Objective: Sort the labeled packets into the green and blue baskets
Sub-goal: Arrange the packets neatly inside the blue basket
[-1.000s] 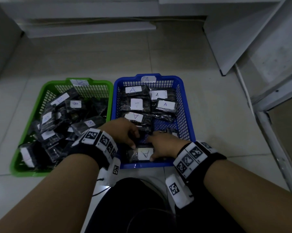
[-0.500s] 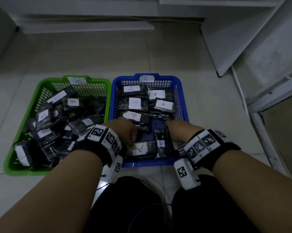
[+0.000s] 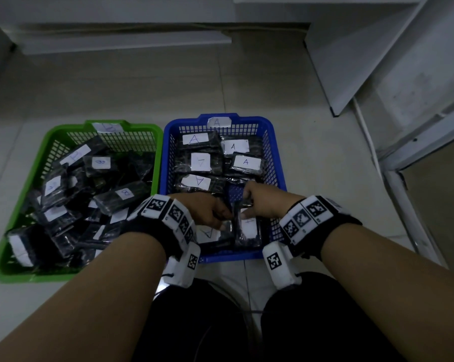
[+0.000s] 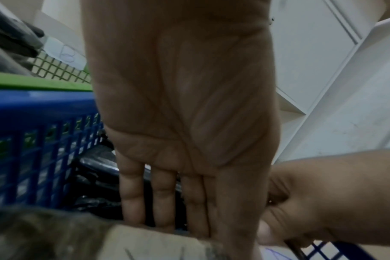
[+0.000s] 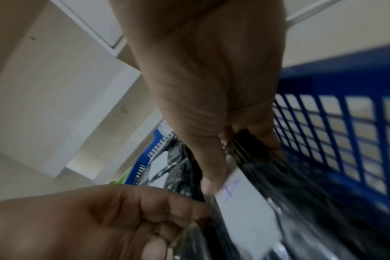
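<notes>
The green basket (image 3: 142, 125) on the left holds several black packets labelled B. To its right, the blue basket (image 3: 279, 163) holds several labelled A. Both hands are in the blue basket's near end. My right hand (image 3: 249, 207) pinches a black packet (image 3: 248, 227) with a white label by its far end, thumb on top (image 5: 234, 158). My left hand (image 3: 224, 223) lies beside it with straight fingers (image 4: 131, 193), tips touching another A packet (image 3: 207, 233). That packet's label (image 4: 156, 244) hides the fingertips in the left wrist view.
Both baskets sit side by side on a pale tiled floor (image 3: 312, 178). A white panel (image 3: 356, 61) leans at the back right, and a white frame (image 3: 403, 205) runs down the right. My dark-clothed knees (image 3: 207, 322) are just below the baskets.
My right hand left the near A packet, took hold of a second packet to its right and turned its label upward. My left hand shifted right toward it.
</notes>
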Demonstrator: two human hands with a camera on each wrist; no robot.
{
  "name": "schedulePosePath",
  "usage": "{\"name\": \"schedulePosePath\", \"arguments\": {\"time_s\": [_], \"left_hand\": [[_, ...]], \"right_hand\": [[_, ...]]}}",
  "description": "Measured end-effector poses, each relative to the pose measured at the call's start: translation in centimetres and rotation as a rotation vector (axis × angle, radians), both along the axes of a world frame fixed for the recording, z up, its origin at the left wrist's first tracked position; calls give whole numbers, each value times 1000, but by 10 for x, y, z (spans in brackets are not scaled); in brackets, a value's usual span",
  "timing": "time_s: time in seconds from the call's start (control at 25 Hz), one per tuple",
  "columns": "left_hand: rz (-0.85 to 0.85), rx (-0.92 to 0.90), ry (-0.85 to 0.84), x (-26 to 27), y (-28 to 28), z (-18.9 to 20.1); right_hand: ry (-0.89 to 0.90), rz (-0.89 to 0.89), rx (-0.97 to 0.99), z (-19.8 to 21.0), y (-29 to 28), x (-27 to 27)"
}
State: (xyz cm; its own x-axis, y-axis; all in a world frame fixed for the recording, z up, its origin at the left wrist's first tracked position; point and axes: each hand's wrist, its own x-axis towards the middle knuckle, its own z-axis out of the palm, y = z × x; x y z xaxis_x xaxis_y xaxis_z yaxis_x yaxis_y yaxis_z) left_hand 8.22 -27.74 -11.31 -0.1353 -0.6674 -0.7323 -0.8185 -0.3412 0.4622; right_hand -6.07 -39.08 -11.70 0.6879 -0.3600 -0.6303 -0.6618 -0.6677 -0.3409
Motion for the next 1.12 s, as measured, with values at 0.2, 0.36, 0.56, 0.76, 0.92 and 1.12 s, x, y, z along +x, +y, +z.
{"name": "schedulePosePath", "arguments": {"time_s": [0.2, 0.36, 0.56, 0.76, 0.92, 1.12], "left_hand": [[9, 61, 40, -4, -3, -10], [66, 74, 87, -7, -5, -17], [99, 99, 154, -9, -7, -18], [128, 107, 149, -1, -9, -21], [24, 27, 14, 4, -7, -10], [156, 1, 111, 13, 6, 9]], "right_hand": [[153, 124, 24, -9, 7, 5], [127, 17, 108, -8, 2, 4], [46, -132, 115, -15, 5, 0], [-74, -117, -94, -8, -1, 0], [-105, 19, -336, 2, 5, -3], [-232, 122, -311, 8, 26, -11]]}}
